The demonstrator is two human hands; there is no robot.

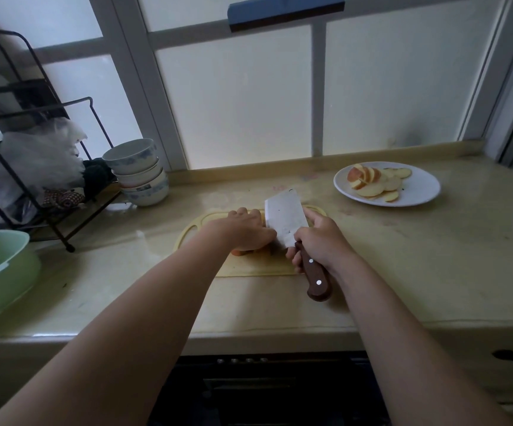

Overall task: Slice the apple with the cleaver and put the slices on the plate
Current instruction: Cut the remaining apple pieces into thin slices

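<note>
On the yellow cutting board (249, 267) my left hand (246, 230) curls over a piece of apple (239, 252), hiding most of it; only an orange-red edge shows under the palm. My right hand (318, 238) grips the brown wooden handle of the cleaver (284, 219). Its wide steel blade stands upright on edge right beside my left fingers. A white plate (418, 192) at the back right carries several apple slices (375, 182).
A stack of white bowls (139, 172) stands at the back left beside a black wire rack (33, 167) holding plastic bags. A green basin (0, 272) sits at the left edge. The frosted window runs behind the counter (402, 265).
</note>
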